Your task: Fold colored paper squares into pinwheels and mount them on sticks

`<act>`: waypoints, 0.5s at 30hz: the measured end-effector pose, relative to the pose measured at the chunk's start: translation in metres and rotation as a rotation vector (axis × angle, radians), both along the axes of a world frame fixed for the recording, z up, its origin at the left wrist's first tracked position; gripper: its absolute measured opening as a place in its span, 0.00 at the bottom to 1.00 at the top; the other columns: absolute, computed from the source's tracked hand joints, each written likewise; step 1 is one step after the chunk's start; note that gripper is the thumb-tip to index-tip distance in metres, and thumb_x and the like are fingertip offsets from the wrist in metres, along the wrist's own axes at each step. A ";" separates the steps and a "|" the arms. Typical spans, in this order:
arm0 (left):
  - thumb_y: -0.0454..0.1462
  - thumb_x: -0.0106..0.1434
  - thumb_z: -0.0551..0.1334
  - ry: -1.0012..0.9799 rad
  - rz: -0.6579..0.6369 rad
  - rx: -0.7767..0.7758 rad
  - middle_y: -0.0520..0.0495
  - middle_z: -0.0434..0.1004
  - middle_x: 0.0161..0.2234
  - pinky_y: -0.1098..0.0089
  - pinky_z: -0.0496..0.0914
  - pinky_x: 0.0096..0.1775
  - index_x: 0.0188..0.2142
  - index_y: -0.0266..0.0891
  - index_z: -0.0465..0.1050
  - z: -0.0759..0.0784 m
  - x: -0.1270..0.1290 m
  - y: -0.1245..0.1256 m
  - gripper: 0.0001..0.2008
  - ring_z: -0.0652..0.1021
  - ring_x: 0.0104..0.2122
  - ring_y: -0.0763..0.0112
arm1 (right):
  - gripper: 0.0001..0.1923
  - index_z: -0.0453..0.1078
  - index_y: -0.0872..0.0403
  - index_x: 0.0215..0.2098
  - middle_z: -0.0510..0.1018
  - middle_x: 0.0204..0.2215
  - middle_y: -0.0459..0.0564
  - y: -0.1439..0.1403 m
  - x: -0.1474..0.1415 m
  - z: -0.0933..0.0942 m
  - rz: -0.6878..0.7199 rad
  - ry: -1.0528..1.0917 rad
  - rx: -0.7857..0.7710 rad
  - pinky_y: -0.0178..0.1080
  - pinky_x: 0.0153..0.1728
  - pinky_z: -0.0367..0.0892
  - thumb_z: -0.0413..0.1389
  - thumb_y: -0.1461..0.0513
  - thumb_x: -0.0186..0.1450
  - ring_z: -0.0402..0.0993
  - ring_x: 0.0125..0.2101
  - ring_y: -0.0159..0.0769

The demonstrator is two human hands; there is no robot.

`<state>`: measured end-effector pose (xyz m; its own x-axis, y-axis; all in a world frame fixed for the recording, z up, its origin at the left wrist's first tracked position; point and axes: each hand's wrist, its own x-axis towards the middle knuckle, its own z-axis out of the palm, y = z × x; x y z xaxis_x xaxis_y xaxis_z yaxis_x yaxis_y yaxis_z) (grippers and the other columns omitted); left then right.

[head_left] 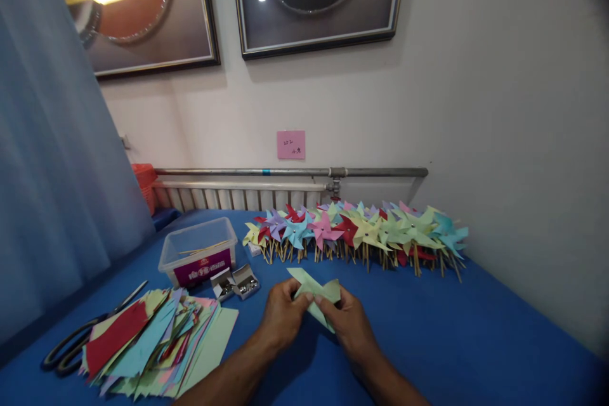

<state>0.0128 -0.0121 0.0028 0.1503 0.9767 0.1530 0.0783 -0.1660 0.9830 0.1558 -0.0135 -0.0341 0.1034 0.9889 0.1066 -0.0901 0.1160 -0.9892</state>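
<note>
Hands meet over the blue desk (428, 330) in the head view, both closed on one pale green paper piece (314, 295). The left hand (281, 316) pinches its left side with thumb and fingers pressed together, and the right hand (349, 323) pinches the lower right part in the same way. The piece is held just above the cloth, between the two hands and slightly beyond them, with its long axis running from upper left to lower right; one pointed flap sticks up and away toward the wall. Neither hand is clearly nearer, since both touch it.

To the left lies a loose stack of coloured paper sheets (157, 342), with black-handled scissors (80, 342) just beside its far-left edge. Beyond the stack stands a clear plastic box (197, 257) holding thin wooden sticks, and near it two small open boxes of metal pins (235, 283). Farther back, along the wall and under a grey pipe (290, 172), a long row of finished pinwheels (356, 235) lies on the desk, well apart from the hands. A pink note (290, 144) is stuck to the wall above.
</note>
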 end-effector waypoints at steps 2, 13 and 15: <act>0.39 0.55 0.62 0.034 0.022 0.020 0.52 0.73 0.24 0.72 0.62 0.30 0.26 0.36 0.72 -0.001 0.000 0.000 0.08 0.70 0.26 0.71 | 0.18 0.70 0.53 0.28 0.71 0.20 0.42 -0.003 0.000 0.004 -0.002 -0.017 0.009 0.34 0.24 0.61 0.65 0.48 0.52 0.64 0.22 0.33; 0.38 0.56 0.61 0.019 0.019 0.011 0.53 0.71 0.24 0.72 0.60 0.29 0.28 0.36 0.72 -0.002 -0.001 0.001 0.06 0.69 0.26 0.71 | 0.19 0.72 0.53 0.30 0.71 0.21 0.41 -0.005 0.001 0.005 0.075 0.017 0.021 0.34 0.24 0.60 0.65 0.47 0.53 0.64 0.22 0.32; 0.38 0.55 0.61 0.015 0.027 0.003 0.52 0.72 0.24 0.72 0.60 0.29 0.27 0.36 0.72 0.001 -0.001 0.000 0.06 0.69 0.26 0.71 | 0.20 0.72 0.53 0.31 0.72 0.21 0.41 -0.003 0.000 0.002 0.082 0.036 0.011 0.34 0.24 0.60 0.66 0.47 0.53 0.64 0.22 0.32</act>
